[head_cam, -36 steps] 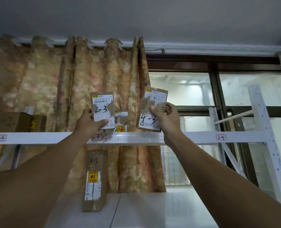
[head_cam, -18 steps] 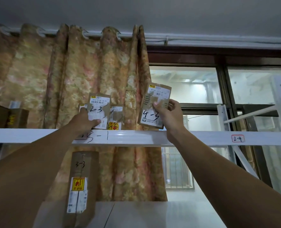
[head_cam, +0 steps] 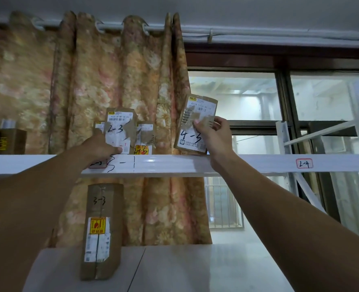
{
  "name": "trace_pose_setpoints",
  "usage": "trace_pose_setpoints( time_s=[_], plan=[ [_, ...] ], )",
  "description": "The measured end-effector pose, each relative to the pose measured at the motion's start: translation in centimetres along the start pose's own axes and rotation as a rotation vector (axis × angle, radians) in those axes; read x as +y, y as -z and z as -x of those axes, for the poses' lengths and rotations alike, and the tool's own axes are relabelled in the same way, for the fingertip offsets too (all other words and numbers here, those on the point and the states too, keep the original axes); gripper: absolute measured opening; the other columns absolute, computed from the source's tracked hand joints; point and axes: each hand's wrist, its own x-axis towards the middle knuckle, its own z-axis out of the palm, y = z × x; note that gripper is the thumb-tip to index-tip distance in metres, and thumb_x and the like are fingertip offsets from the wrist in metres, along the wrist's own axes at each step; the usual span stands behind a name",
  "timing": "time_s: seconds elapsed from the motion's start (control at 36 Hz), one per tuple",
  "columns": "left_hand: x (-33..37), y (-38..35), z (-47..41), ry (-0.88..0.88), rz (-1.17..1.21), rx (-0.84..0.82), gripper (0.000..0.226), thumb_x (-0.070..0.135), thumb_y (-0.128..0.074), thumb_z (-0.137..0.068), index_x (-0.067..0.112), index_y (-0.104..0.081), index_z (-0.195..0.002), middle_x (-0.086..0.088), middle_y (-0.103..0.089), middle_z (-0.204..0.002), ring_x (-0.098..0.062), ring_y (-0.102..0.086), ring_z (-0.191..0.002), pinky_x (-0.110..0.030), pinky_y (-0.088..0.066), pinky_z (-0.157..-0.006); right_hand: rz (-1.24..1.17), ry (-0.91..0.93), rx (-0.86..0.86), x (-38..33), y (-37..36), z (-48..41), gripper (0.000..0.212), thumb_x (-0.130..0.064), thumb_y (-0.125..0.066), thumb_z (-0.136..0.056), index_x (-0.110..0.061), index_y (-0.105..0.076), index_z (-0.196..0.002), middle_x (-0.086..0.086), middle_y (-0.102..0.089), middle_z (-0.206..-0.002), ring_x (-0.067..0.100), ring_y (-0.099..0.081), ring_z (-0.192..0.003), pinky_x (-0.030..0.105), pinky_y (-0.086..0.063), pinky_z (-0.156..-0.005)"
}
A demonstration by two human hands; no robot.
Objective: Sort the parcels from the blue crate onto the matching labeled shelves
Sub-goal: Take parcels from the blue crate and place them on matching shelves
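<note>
The left grip (head_cam: 99,146) clasps the 2-3 parcel (head_cam: 118,128) upright on the top shelf (head_cam: 174,164), seemingly seating it by its matching label among other parcels (head_cam: 145,137). The right grip (head_cam: 215,134) pinches the 4-3 parcel (head_cam: 190,142) just above the shelf edge, label readable, probably destined elsewhere.

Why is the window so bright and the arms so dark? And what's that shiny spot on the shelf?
Head view: daylight through the window backlights the scene, so the arms near the camera look dim; head view: the shiny spot is glare on the shelf edge; head view: big writing on the 2-3 parcel and 4-3 parcel is readable, fine print is blurry.
</note>
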Motion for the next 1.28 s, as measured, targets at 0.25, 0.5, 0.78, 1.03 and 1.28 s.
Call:
trace_pose_setpoints(
  time_s=[0.25, 0.5, 0.78, 1.03, 1.28],
  plan=[
    [3.4, -1.3, 4.8, -0.371, 0.012, 0.452, 0.038, 0.021, -0.07, -0.089, 0.01, -0.055, -0.122, -0.011, -0.048, -0.131, -0.029, -0.049, -0.117, -0.041, -0.045, -0.086, 0.041, -0.01, 0.015, -1.1, 0.5, 0.8, 0.059, -0.023, -0.085, -0.085, -0.015, -0.05, -0.133, 0.001, -0.062, -0.125, 0.014, -0.069, -0.103, 0.031, -0.06, -0.078],
    [13.2, -9.3, 10.3, -0.439, 0.607, -0.191, 0.051, 0.031, -0.081, -0.086, 0.022, -0.061, -0.132, 0.004, -0.069, -0.118, -0.011, -0.067, -0.107, -0.03, -0.055, -0.093, 0.11, 0.043, 0.035, -3.0, 2.0, 2.0, 0.054, -0.021, -0.086, -0.084, -0.018, -0.052, -0.125, 0.002, -0.064, -0.122, 0.02, -0.069, -0.107, 0.044, -0.06, -0.093],
    [19.8, -16.1, 15.6, -0.365, 0.846, -0.263, 0.054, -0.004, -0.084, -0.076, 0.017, -0.054, -0.114, 0.004, -0.065, -0.095, -0.009, -0.068, -0.084, -0.021, -0.057, -0.064, 0.198, 0.044, -0.058, -7.4, 12.7, 1.4, 0.055, -0.007, -0.081, -0.085, -0.017, -0.055, -0.132, 0.007, -0.068, -0.125, 0.025, -0.073, -0.104, 0.045, -0.064, -0.083],
    [22.2, -19.6, 22.3, -0.303, 0.725, -0.252, 0.062, 0.002, -0.09, -0.072, 0.025, -0.058, -0.119, -0.004, -0.069, -0.109, -0.022, -0.072, -0.103, -0.039, -0.062, -0.083, 0.233, -0.089, -0.209, -8.8, 22.8, 2.2, 0.073, -0.009, -0.089, -0.061, -0.013, -0.06, -0.128, 0.005, -0.068, -0.124, 0.027, -0.069, -0.114, 0.053, -0.059, -0.095],
    [23.6, -23.9, 31.0, -0.101, 0.725, -0.309, 0.061, -0.007, -0.085, -0.073, 0.014, -0.059, -0.123, -0.009, -0.073, -0.109, -0.028, -0.075, -0.099, -0.039, -0.063, -0.083, 0.332, -0.188, -0.303, -9.3, 31.6, 6.7, 0.068, -0.016, -0.091, -0.071, -0.019, -0.06, -0.131, 0.006, -0.067, -0.127, 0.027, -0.068, -0.114, 0.052, -0.061, -0.091]
  ],
)
